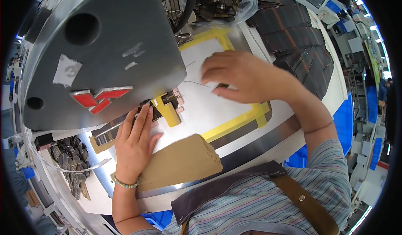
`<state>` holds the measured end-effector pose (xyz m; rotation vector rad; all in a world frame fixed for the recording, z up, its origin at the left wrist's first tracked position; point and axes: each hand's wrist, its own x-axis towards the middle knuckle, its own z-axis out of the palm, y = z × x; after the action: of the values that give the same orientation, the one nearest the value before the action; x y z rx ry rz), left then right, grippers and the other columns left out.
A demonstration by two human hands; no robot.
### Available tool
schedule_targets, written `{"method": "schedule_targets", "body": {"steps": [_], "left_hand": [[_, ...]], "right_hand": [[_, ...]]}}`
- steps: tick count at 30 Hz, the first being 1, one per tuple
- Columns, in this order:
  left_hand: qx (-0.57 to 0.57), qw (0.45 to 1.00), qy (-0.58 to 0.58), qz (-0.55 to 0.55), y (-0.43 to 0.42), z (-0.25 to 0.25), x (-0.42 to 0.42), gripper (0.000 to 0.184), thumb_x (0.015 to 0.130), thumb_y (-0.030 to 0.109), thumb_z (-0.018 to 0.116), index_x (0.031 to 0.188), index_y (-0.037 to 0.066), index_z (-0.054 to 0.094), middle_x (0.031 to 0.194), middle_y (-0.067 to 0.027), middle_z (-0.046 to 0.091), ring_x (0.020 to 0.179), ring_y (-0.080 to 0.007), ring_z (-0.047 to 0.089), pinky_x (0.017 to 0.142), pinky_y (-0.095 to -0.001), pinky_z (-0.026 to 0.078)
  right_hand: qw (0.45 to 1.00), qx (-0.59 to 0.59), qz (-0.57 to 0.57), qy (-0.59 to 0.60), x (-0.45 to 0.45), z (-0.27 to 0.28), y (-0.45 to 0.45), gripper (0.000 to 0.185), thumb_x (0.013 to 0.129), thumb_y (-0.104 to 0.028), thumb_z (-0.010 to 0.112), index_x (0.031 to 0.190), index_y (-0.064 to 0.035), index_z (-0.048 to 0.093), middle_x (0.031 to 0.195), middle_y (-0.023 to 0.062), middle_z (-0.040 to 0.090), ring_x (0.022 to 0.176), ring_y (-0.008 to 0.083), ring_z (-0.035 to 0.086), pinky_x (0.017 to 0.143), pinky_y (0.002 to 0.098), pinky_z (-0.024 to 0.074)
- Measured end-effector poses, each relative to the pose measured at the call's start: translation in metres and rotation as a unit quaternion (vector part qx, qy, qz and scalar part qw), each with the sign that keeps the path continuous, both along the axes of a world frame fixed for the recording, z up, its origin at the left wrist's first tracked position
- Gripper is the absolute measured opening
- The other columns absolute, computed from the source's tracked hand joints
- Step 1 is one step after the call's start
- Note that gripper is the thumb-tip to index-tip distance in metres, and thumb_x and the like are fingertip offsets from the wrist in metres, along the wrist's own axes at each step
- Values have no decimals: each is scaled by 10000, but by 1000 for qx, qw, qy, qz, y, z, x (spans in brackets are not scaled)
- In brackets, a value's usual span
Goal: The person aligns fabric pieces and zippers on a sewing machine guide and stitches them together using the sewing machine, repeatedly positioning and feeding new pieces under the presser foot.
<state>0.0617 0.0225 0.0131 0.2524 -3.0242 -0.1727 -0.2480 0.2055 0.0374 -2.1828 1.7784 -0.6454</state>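
Observation:
My left hand [136,136] lies with its fingers stretched out on a dark plaid fabric strip [111,129], beside the sewing machine head [109,50]. Just right of its fingertips is a yellow angled guide piece [168,112] near the machine's foot, which is partly hidden. My right hand [236,76] is raised over the white work surface [217,113], its fingers curled and slightly blurred. A small dark thing [222,85] shows between thumb and fingers, too little of it to name. Left of that hand, a thin dark thread [197,83] crosses the white surface.
A stack of brown card pieces [180,161] lies in front of the machine. Yellow tape [228,124] edges the work surface. Dark striped fabric pieces [289,29] are piled at the right, bundled plaid pieces [213,2] at the back, and more plaid pieces [71,159] hang at left.

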Motion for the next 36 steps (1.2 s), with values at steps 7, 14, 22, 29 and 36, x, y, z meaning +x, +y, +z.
{"method": "schedule_targets", "body": {"steps": [7, 14, 22, 29, 36], "left_hand": [[8, 999, -24, 32, 13, 4, -3, 821, 826, 272, 789, 1516, -64, 495, 1604, -170, 478, 1445, -397, 474, 1175, -477, 437], [5, 999, -34, 25, 11, 6, -3, 820, 841, 317, 774, 1509, -70, 497, 1604, -176, 474, 1460, -402, 461, 1175, -475, 438], [-23, 999, -21, 13, 9, 4, -2, 771, 876, 407, 757, 1462, -55, 562, 1544, -166, 534, 1400, -412, 513, 1119, -468, 480], [2, 1000, -22, 21, 9, 5, -3, 767, 864, 366, 749, 1451, -87, 553, 1550, -188, 524, 1443, -411, 477, 1169, -477, 440], [-4, 1000, -11, 18, 9, 5, -4, 779, 861, 373, 771, 1471, -59, 552, 1522, -169, 541, 1373, -408, 510, 1129, -478, 456]], "right_hand": [[988, -134, 29, 75, 39, -55, -23, 419, 868, -98, 702, 1287, -98, 703, 1378, 37, 653, 1289, 226, 592, 1105, 416, 445], [985, -140, 40, 91, 39, -58, -25, 446, 864, -104, 700, 1310, -94, 700, 1378, 38, 662, 1325, 212, 575, 1167, 410, 413], [984, -134, 46, 107, 41, -54, -23, 476, 857, -130, 708, 1332, -90, 690, 1390, 26, 666, 1342, 194, 563, 1189, 415, 405], [986, -133, 48, 94, 41, -51, -24, 476, 854, -136, 712, 1326, -79, 684, 1364, 19, 671, 1335, 203, 564, 1187, 424, 411], [987, -126, 46, 93, 41, -53, -23, 576, 816, -84, 723, 1389, -103, 669, 1393, 5, 644, 1271, 201, 579, 1193, 445, 422]]}}
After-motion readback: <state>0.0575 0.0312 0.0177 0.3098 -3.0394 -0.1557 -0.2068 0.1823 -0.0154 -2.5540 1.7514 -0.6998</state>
